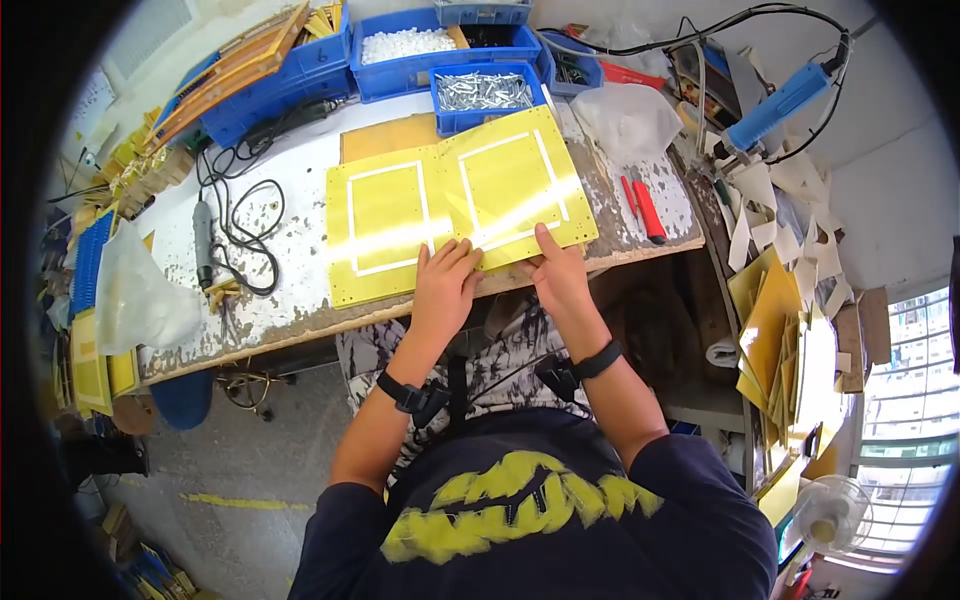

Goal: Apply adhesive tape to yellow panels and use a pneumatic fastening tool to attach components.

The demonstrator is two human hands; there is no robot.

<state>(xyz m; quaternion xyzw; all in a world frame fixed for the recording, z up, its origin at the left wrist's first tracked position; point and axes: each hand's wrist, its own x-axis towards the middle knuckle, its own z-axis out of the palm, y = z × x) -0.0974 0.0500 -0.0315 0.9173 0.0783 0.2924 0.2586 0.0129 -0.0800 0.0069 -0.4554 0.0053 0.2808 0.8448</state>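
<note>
Two thin yellow panels lie side by side at the front of the bench, their inner edges meeting or overlapping. White strips form a rectangular outline on both the left panel (388, 225) and the right panel (515, 190), and small holes run along their edges. My left hand (446, 285) rests with its fingers stretched flat on the panels' near edge, where the two meet. At the right panel's near edge, my right hand (558, 275) has its thumb on top and its fingers partly hidden underneath, pinching the edge.
Behind the panels stand blue bins, one with metal rivets (485, 92), another with white pieces (408, 45). Red-handled pliers (648, 210) lie at the right. A corded tool (204, 245) and plastic bag (145, 290) are on the left; a blue-handled tool (785, 105) hangs at the right.
</note>
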